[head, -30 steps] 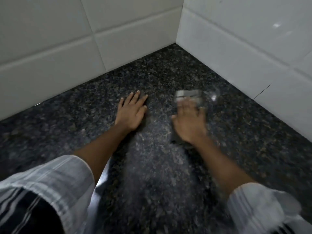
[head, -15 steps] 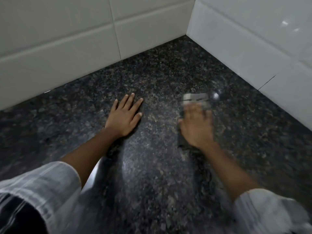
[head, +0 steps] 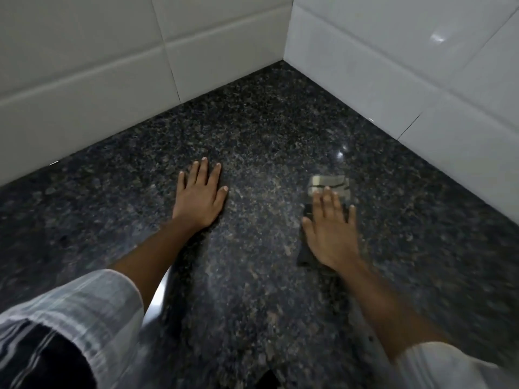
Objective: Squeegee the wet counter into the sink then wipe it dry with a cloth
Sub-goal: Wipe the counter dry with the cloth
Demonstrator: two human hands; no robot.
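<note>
Sliding back from the tiled corner (head: 283, 61) over the past second, the right hand (head: 331, 234) is drawing a folded cloth (head: 328, 185) toward the person across the dark granite counter (head: 252, 136). Its fingers are lying flat and slightly spread, pressing down on the cloth rather than gripping it; a pale edge of the fabric is showing beyond the fingertips (head: 327, 189), on the corner side. Well out from the corner and to the left of the cloth, the left hand (head: 200, 196) is bracing on the stone, palm down, fingers wide and holding nothing, much as it was a second ago. No squeegee is showing, and only a sliver of bright metal (head: 160, 299) under the left forearm, far from the corner, may be the sink's rim. Judging by this, the drying stage is under way, with the stone nearest the corner already passed over.
</note>
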